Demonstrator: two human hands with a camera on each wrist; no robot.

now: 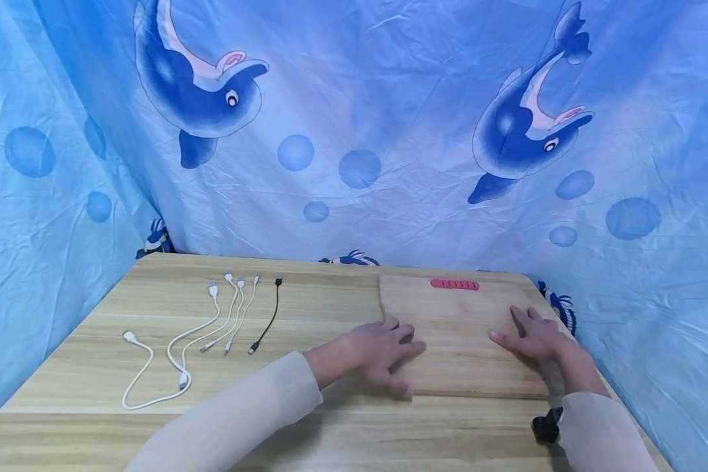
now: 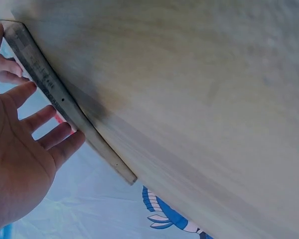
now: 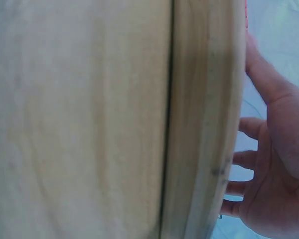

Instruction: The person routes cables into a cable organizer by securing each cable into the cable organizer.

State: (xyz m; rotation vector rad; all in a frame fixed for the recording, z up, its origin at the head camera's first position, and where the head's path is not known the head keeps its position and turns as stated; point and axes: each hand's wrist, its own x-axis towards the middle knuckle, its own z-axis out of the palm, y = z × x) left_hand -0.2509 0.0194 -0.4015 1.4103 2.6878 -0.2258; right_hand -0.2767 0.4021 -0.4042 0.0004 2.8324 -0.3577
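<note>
A flat wooden board (image 1: 457, 367) lies on the right part of the table. A red slotted strip (image 1: 454, 284) sits near the board's far edge. At the board's left side, my left hand (image 1: 383, 354) has its fingers spread over the surface. The left wrist view shows its fingertips against the board's edge (image 2: 65, 97). My right hand (image 1: 533, 335) is at the right side, thumb pointing inward and fingers extended. In the right wrist view the right hand (image 3: 279, 159) appears beside the board's thick edge (image 3: 204, 119). Neither hand is curled round anything.
Several white USB cables (image 1: 179, 337) lie on the left of the table (image 1: 82, 380), along with a short black cable (image 1: 276, 308). Blue dolphin-print cloth (image 1: 360, 98) hangs behind and at both sides. A black object (image 1: 545, 426) is at the right sleeve.
</note>
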